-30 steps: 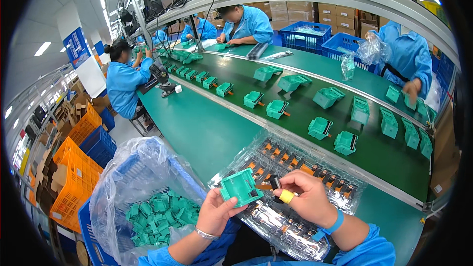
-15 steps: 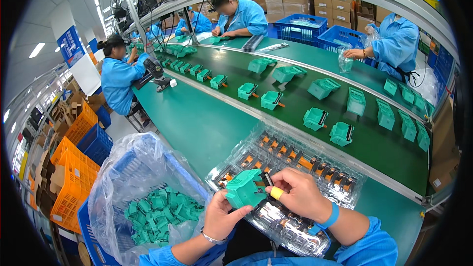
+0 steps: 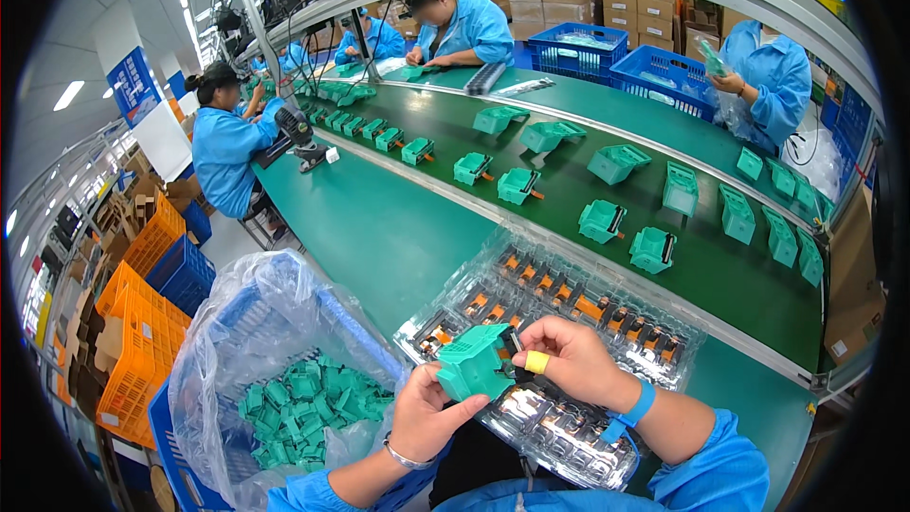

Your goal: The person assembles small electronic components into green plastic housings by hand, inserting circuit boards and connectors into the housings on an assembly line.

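My left hand [image 3: 424, 417] grips a green plastic housing [image 3: 471, 360] between thumb and fingers, tilted above the near tray. My right hand [image 3: 575, 365], with yellow tape around one finger and a blue band at the wrist, pinches a small black part [image 3: 510, 349] at the housing's right side. A bit of orange shows beside it; whether the part is fully seated I cannot tell. Beneath both hands lies a clear plastic tray [image 3: 684, 360], its far rows holding several black-and-orange parts. To the left, a bag-lined blue crate [image 3: 365, 332] holds a heap of similar green housings [image 3: 308, 408].
Beyond the tray runs a dark green conveyor [image 3: 417, 192] carrying rows of green housings, some with black-and-orange parts. A metal rail [image 3: 607, 270] edges it. Orange crates [image 3: 142, 360] stand at far left. Co-workers in blue sit along the line; a scanner stand [image 3: 301, 137] is at the left.
The housings on the conveyor have shifted slightly left. My hands stay almost in place, still on the housing and black part. The far-right co-worker has raised a bagged green piece.
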`<state>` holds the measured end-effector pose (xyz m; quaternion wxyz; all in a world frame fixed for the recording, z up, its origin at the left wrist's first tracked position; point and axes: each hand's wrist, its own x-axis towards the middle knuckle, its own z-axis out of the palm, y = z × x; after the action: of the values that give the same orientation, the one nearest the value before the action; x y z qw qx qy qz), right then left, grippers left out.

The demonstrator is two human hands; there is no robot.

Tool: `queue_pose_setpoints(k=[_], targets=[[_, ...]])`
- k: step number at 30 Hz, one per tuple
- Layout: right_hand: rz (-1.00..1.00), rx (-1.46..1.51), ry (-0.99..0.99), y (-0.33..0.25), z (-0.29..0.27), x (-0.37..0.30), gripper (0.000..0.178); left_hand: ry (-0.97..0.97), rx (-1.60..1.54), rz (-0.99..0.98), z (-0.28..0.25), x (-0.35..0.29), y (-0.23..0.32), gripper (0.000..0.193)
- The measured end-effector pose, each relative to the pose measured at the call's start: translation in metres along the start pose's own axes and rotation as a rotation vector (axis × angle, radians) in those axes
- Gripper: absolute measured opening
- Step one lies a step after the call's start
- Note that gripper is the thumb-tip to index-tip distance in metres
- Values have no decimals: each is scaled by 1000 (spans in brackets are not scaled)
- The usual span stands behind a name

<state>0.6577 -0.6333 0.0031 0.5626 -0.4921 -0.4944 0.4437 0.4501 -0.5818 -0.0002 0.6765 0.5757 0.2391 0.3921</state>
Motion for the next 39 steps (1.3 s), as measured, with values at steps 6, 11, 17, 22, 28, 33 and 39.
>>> queue_pose_setpoints(k=[6,11,17,22,28,33,39], targets=[[-19,-38,33,1,3,-4,23,22,40,19,7,-6,2,36],[-11,-131,-13,-16,4,-7,23,-12,21,27,10,-10,4,38],[26,-240,-38,-26,6,-14,21,-22,-21,36,11,-14,-1,36],[-329,-567,49,-41,-3,-30,22,-148,8,129,18,-16,1,46],[-1157,-1134,105,-67,-40,-57,20,-154,84,128,17,-12,-1,59],[-1168,-1301,136,-67,-68,-75,16,-153,90,152,19,-12,-6,53],[-903,-1278,414,-48,-141,-95,16,-4,115,154,17,-10,-7,47]])
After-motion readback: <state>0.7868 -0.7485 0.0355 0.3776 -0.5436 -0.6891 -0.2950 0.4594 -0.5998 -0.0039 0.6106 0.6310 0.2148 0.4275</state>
